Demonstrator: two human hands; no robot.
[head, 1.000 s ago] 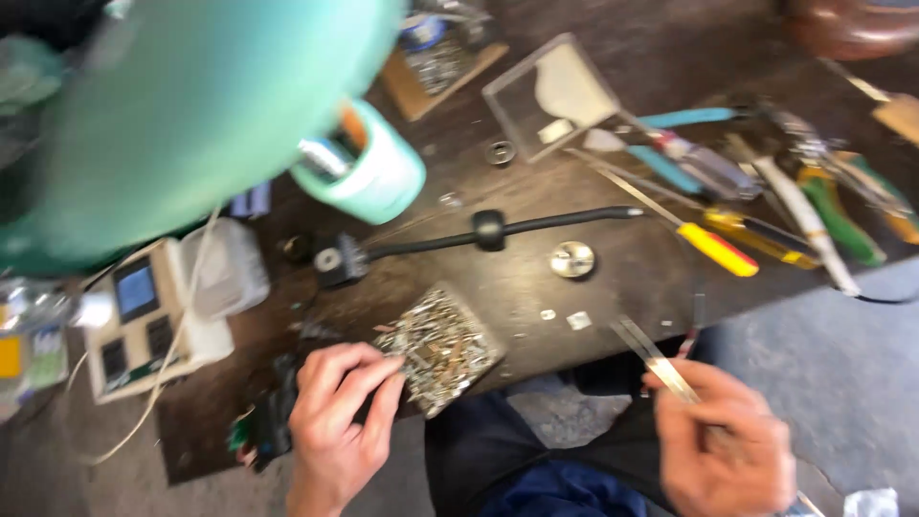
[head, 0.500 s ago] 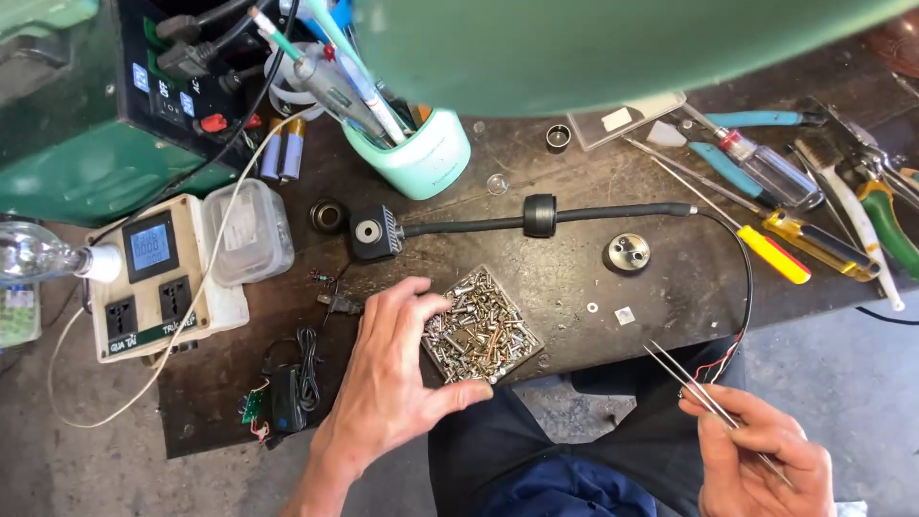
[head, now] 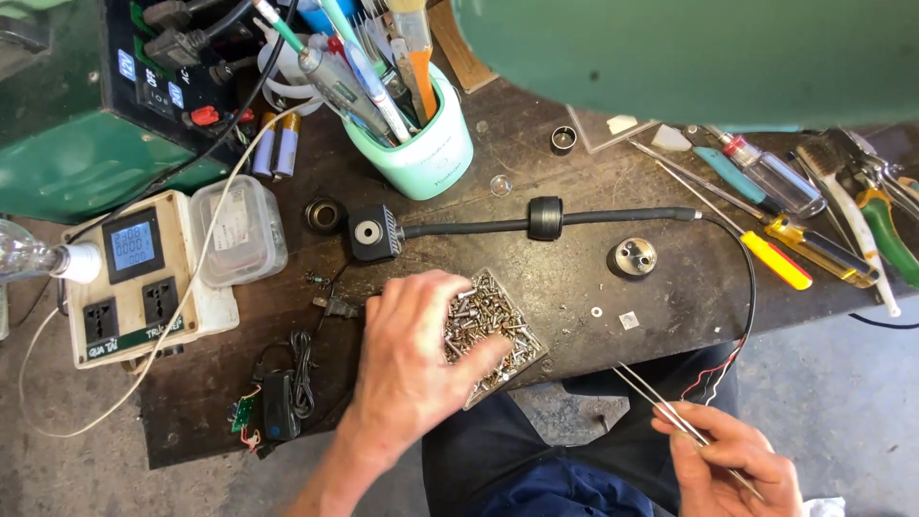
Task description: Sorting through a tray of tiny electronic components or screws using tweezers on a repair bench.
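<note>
Spreading over screws [head: 493,321], left hand [head: 416,359] (right hand [head: 732,464] grips tweezers [head: 670,412]).

The left hand [head: 414,359] has been moved from the near left edge of the square tray of small silver screws [head: 488,330], where it was closed a second ago, and is now laid flat over the tray's left half, its fingertips [head: 483,356] pressed into the screws. Half a second ago it was spread at the tray's left rim only. The right hand [head: 732,464] has been lowered toward the near right corner, and the thin metal tweezers [head: 670,414] held in it are now pointed up and left toward the bench edge. The tray itself appears to have been turned slightly, though the earlier blur leaves this uncertain.
</note>
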